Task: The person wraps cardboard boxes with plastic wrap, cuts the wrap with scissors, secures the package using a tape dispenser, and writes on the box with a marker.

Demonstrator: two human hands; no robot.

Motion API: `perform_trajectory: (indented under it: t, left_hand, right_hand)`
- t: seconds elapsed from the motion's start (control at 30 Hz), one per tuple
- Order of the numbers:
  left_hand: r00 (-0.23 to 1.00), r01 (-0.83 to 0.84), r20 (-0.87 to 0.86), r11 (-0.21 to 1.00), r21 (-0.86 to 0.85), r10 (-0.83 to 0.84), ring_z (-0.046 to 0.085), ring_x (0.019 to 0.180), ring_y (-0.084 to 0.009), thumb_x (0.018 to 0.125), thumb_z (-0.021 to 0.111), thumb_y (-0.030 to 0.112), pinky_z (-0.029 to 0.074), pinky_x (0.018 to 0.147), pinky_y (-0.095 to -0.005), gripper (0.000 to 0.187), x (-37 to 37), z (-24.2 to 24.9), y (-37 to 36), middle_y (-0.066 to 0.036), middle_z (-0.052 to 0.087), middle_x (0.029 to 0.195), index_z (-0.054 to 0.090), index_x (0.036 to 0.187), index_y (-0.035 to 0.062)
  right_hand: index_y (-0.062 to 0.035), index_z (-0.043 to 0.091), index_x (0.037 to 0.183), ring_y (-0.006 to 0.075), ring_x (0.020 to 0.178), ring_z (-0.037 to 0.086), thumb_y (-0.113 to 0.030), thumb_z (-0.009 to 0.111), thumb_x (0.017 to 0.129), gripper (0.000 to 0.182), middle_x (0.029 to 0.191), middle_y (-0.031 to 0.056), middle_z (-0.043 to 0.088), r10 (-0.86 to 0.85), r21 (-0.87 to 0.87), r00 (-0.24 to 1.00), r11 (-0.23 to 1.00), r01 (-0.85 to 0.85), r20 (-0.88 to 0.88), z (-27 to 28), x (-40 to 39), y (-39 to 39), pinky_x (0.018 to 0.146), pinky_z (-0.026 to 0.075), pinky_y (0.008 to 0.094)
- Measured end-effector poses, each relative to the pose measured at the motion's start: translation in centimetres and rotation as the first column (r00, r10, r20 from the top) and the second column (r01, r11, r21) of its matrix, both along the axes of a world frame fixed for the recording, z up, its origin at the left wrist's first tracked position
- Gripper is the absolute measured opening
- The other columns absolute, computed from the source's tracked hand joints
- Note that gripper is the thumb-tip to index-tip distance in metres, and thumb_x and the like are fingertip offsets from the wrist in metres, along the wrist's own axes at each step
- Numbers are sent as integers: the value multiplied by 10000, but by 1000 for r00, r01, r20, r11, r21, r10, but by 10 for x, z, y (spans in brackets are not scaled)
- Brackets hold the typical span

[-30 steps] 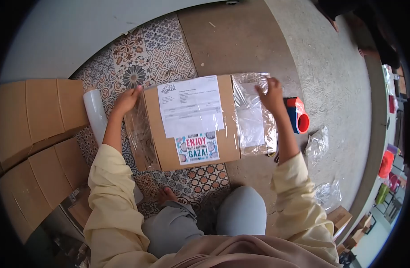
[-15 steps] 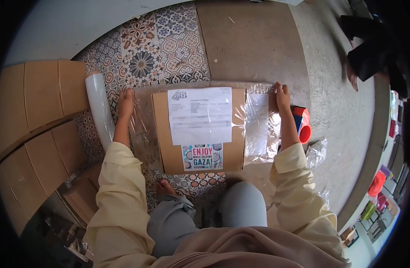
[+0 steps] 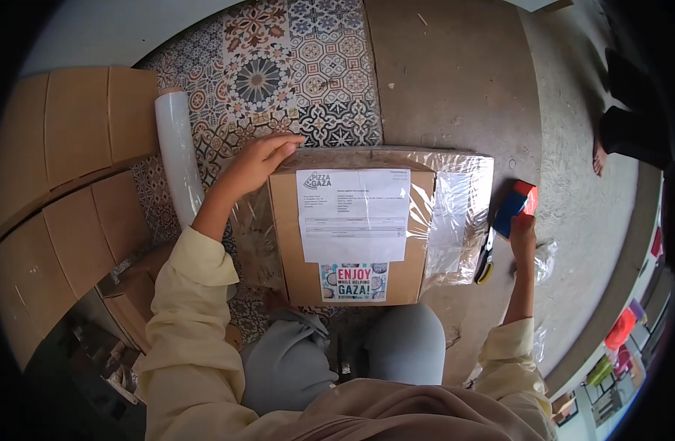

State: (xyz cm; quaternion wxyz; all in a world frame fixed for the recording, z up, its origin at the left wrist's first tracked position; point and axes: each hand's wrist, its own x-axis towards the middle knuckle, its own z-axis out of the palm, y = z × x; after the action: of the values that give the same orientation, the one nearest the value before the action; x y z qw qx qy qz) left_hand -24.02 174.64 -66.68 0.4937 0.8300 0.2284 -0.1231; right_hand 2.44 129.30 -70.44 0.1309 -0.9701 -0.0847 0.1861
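Note:
A cardboard box (image 3: 284, 242) lies in front of me under clear plastic wrap (image 3: 458, 242) that reaches out past its left and right sides. Through it show a printed sheet (image 3: 352, 246) and a colourful "Enjoy while helping Gaza" card (image 3: 354, 283). My left hand (image 3: 262, 158) rests at the box's far left corner on the wrap, fingers stretched out. To the right of the box, my right hand (image 3: 523, 234) is closed around a red and blue tape dispenser (image 3: 508, 208). Scissors with black and yellow handles (image 3: 485, 268) lie between the dispenser and the wrap.
A roll of plastic film (image 3: 177, 147) lies on patterned tiles (image 3: 260, 81) at the left. Stacked cardboard boxes (image 3: 76, 121) stand beyond it. Crumpled plastic (image 3: 546, 259) sits right of my right hand. Another person's foot (image 3: 599, 158) shows at the upper right.
My left hand has moved right, from the wrap's outer edge to the box's far corner. My right hand has let go of the wrap and taken hold of the tape dispenser, uncovering the scissors.

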Motion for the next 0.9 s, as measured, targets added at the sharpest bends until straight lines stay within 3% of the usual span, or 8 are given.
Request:
perform_trajectory:
  t: [0.2,0.33,0.47,0.53,0.6,0.73,0.87,0.9]
  left_hand:
    - [980,-48,-197,964,-263,-5,432,1081,-228,862,251,500,288,926,-293,599,-3,-7,4,-136,493,1142,453,1158,20]
    - [965,-88,-254,991,-100,60,468,1038,-234,853,290,500,328,892,-294,588,-6,-28,27,-138,512,1111,454,1156,24]
    - [972,-208,-100,975,74,215,559,878,-210,838,422,429,419,780,-282,507,16,-31,47,-116,589,948,502,1072,-13]
    - [936,-351,-56,913,-209,347,580,785,-165,827,478,362,446,717,-259,426,44,-7,32,-97,605,834,533,1000,-23]
    - [945,-327,-189,757,-566,267,579,768,-144,830,469,360,454,711,-262,411,64,21,12,-108,599,802,546,971,-19]
    - [931,-366,-311,504,-783,193,585,711,-160,822,402,485,474,701,-280,547,79,53,-16,-103,589,811,533,976,-24]
    - [897,-437,-405,206,-876,177,583,731,-166,777,333,616,473,704,-286,694,70,59,-20,-100,592,819,528,980,-19]
    - [906,-409,-390,104,-907,161,577,780,-168,748,496,541,471,740,-295,596,63,53,-18,-83,577,850,521,975,-9]
  right_hand:
    - [20,488,882,378,806,530,-317,545,761,363,865,227,543,32,-223,996,974,-51,-88,-10,9,-9,707,416,406]
    - [7,396,1151,348,870,543,-193,456,820,391,981,236,521,199,-170,930,974,-152,310,18,40,-11,741,429,380]
    - [-45,234,1268,295,908,552,-152,554,764,606,1068,178,502,258,314,955,903,-293,149,120,27,125,750,448,372]
    - [-59,165,1297,246,939,535,-171,643,690,781,1097,154,484,461,517,884,777,-359,-79,149,13,181,813,422,345]
    - [-36,205,1290,204,981,506,-145,622,650,771,1107,147,475,561,794,711,608,-6,-424,145,-1,219,871,377,318]
    - [-18,294,1266,185,1034,459,-67,462,597,691,1129,119,465,484,654,448,640,404,-751,119,-18,233,903,328,260]
    - [-12,340,1246,160,924,476,-13,454,514,742,1068,98,473,681,795,501,606,24,-534,126,-30,250,819,370,227]
    - [-37,417,1207,181,775,481,5,484,450,760,958,109,488,682,801,547,598,-35,-485,133,-37,256,724,404,245]
